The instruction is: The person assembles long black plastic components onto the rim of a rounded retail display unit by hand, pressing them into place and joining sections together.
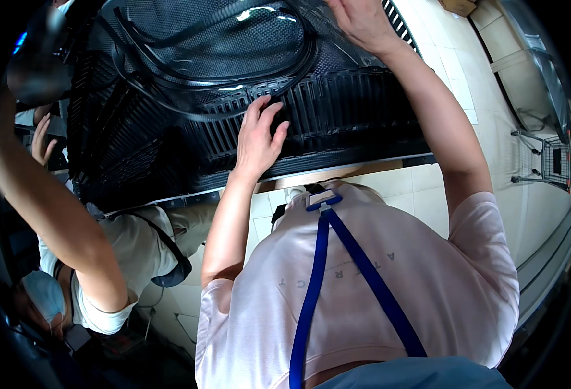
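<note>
My left hand (261,137) is open at the near side of a black slatted plastic crate (337,97). Its fingers are spread, and the fingertips touch or nearly touch a black flexible strip (217,118). That strip is one of several loops of shiny black strip or tubing coiled on the crate's textured mesh surface (227,48). Farther off, my right hand (366,26) reaches over the crate's far right side. The upper edge of the picture cuts off most of its fingers, so whatever they may hold is hidden.
At the left a co-worker in a face mask (44,292) stretches an arm (58,201) toward the crate. Another person's hand (41,139) shows beyond that arm. A wire cart (548,159) stands on the tiled floor at right, and a cardboard box (457,6) lies at the far right.
</note>
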`<state>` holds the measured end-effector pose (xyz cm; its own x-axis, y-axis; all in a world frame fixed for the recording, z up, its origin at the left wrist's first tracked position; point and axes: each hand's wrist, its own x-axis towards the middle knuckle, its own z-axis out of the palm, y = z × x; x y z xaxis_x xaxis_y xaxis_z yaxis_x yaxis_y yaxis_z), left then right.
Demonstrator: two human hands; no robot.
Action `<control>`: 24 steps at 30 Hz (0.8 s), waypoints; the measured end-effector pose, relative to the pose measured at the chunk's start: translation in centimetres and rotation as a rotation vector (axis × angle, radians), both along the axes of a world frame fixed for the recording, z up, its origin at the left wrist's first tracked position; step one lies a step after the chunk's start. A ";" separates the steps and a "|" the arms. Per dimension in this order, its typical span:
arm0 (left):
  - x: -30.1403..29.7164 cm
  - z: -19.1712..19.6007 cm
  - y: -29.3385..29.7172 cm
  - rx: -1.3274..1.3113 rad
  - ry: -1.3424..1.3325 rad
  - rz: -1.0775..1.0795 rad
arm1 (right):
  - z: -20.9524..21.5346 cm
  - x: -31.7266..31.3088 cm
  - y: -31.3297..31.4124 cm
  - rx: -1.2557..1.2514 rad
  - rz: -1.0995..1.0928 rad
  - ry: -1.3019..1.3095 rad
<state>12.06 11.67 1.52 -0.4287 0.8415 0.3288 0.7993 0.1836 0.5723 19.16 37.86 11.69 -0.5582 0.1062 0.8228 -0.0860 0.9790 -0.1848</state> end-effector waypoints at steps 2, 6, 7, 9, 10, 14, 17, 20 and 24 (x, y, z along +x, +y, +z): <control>-0.4 0.3 1.7 -0.057 0.154 -0.111 | 1.9 0.9 0.6 -0.077 -0.070 0.129; -3.3 -2.5 4.2 -0.269 0.476 -0.097 | 5.8 5.9 0.2 -0.375 -0.098 0.106; -3.9 -2.8 4.2 -0.265 0.519 -0.105 | 5.4 7.1 -0.2 -0.432 -0.069 0.107; -5.9 -2.8 4.2 -0.243 0.680 -0.143 | 4.0 8.9 0.5 -0.280 0.098 0.154; -7.5 -2.9 4.1 -0.264 0.686 -0.092 | 5.1 11.0 -1.8 -0.322 -0.127 -0.082; -14.1 1.0 7.6 -0.276 0.839 0.424 | 3.2 14.7 -0.7 -0.401 -0.077 -0.032; -16.5 3.8 7.9 0.025 0.287 0.700 | 4.2 16.0 -0.8 -0.358 -0.113 -0.126; -13.7 5.2 8.9 0.778 -0.421 0.627 | 5.5 18.8 -1.6 -0.437 -0.201 -0.329; 3.6 10.1 9.9 0.565 0.150 -0.381 | 5.6 19.3 -2.8 -0.577 -0.081 -0.507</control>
